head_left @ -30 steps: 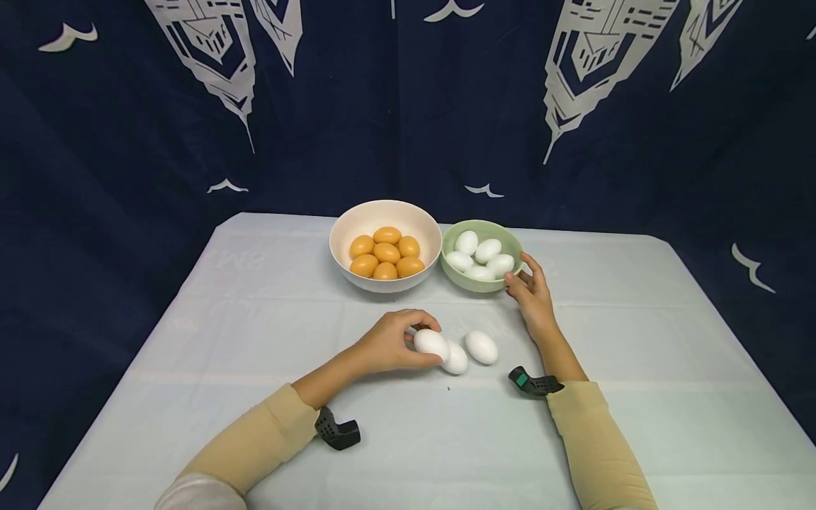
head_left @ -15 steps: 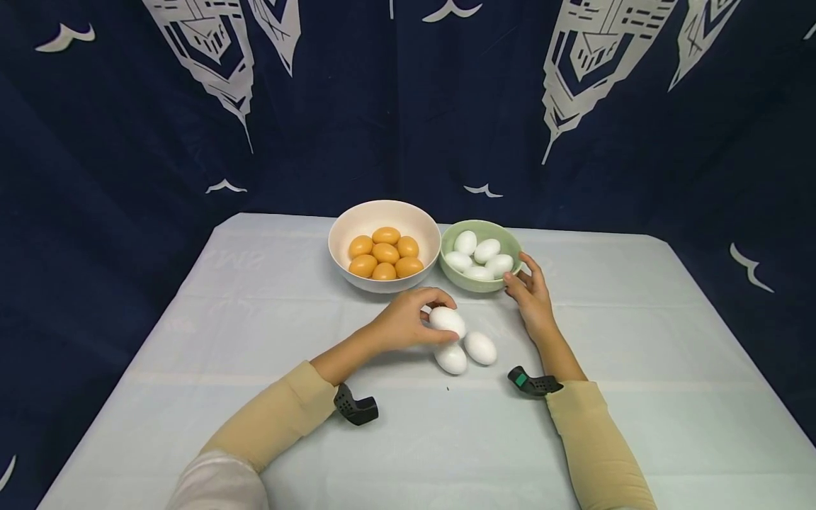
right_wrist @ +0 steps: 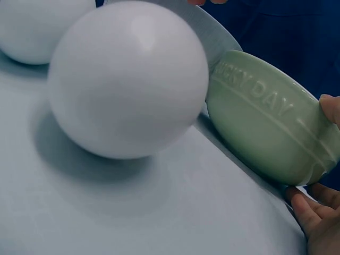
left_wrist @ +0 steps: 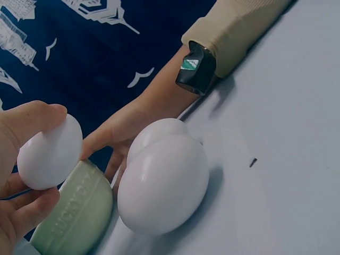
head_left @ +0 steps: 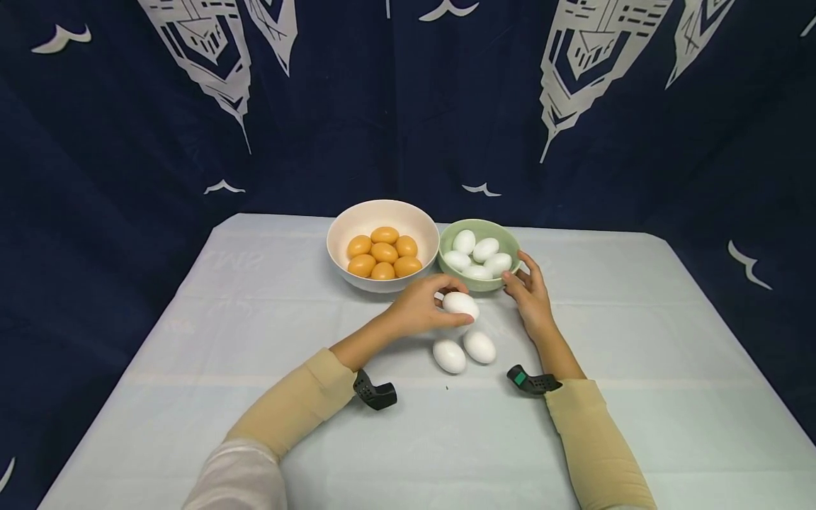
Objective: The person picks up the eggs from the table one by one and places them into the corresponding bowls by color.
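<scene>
A white egg is pinched between the thumb and fingers of my left hand, raised above the table just in front of the green bowl. That bowl holds several white eggs, and "LUCKY DAY" is embossed on its side. At its right side my right hand grips it; in the right wrist view the thumb lies at the rim and the fingers reach under the base. Two more white eggs lie close together on the table, a left one and a right one.
Left of the green bowl stands a larger cream bowl with several orange-yellow eggs inside; the two bowls are side by side. A pale cloth covers the table. Behind it hangs a dark blue curtain. A tiny dark speck lies on the cloth.
My left hand has carried the white egg up and to the right, away from the two eggs on the table and toward the green bowl. My right hand has stayed at the bowl.
</scene>
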### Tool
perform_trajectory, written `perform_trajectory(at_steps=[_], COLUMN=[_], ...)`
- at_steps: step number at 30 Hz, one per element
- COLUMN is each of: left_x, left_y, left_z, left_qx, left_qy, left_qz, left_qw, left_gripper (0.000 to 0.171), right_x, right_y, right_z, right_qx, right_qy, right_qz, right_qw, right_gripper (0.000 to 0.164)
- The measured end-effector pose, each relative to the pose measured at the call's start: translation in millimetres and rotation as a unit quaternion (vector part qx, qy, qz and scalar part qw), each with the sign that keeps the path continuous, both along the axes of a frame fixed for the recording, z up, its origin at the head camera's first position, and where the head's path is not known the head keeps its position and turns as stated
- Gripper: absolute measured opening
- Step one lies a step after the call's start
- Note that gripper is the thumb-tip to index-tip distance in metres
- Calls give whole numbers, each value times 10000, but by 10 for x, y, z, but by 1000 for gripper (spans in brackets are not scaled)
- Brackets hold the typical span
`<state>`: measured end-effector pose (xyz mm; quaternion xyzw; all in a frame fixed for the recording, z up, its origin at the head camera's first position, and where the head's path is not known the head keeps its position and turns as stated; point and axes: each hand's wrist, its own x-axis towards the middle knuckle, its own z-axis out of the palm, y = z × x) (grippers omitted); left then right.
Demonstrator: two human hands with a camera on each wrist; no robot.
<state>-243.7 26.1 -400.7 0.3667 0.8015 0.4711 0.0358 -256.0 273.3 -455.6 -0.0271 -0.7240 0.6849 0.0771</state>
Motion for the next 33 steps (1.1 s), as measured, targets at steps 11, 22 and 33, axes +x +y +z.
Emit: perform_trajectory(at_steps=[11,22,33], left_x=[-122,-241,-360], left_y=[110,228,406], left_z=[89,117,136], left_qx=[243,231,182], left_qy=[-149,-15,-177], left_qz=[235,641,822], left_qw=[9993,9977,9963], left_gripper=[37,40,43], right_x=[25,1,-5], right_y=[-18,8,12], right_z=[76,24,7], right_qx=[-2,87,-4], right_qy=[-72,-12,-70], right_qz=[38,35,41], right_qw=[10000,10000,10000], right_gripper=[67,66,65])
